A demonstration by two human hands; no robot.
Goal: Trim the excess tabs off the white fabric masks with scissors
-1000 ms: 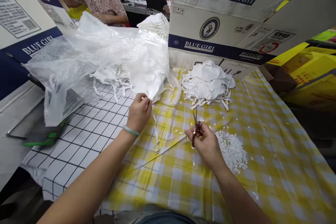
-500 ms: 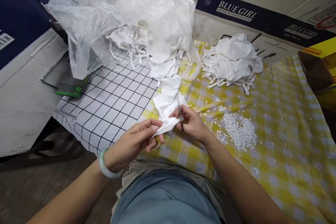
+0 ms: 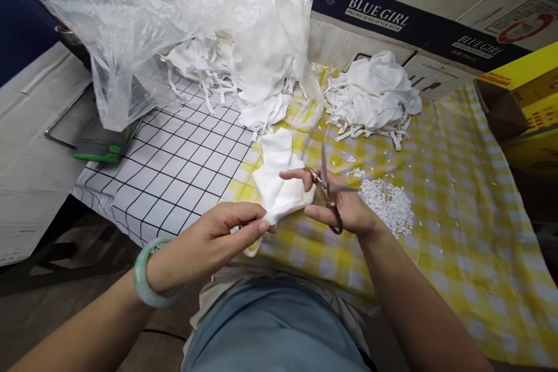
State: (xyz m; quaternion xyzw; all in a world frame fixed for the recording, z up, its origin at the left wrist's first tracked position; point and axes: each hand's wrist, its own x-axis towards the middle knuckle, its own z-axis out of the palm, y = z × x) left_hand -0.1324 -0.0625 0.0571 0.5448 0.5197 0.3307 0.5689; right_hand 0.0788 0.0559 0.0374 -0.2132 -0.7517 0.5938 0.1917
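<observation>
Between the thumb and fingers of my left hand (image 3: 233,229) is pinched the lower end of a white cloth piece (image 3: 281,183), which spreads away from me over the yellow checked cloth. My right hand (image 3: 344,203) carries a small pair of scissors (image 3: 325,183), thumb and a finger at the handle loops, blades apart and off the white piece. Beyond my right hand lies a heap of small white clippings (image 3: 390,203). A pile of white cloth pieces with straps (image 3: 375,96) sits farther back on the right.
A clear plastic bag (image 3: 183,17) covers more white pieces (image 3: 218,70) at the back. Cartons stand behind (image 3: 392,17) and at the left (image 3: 30,145). A grey and green object (image 3: 102,142) lies on the left. A yellow checked tablecloth (image 3: 471,232) meets a black-and-white grid cloth (image 3: 174,168).
My right hand has let go of the white cloth piece and moved right, with the scissors now opened out in it. My left hand still pinches the piece. The view has shifted slightly.
</observation>
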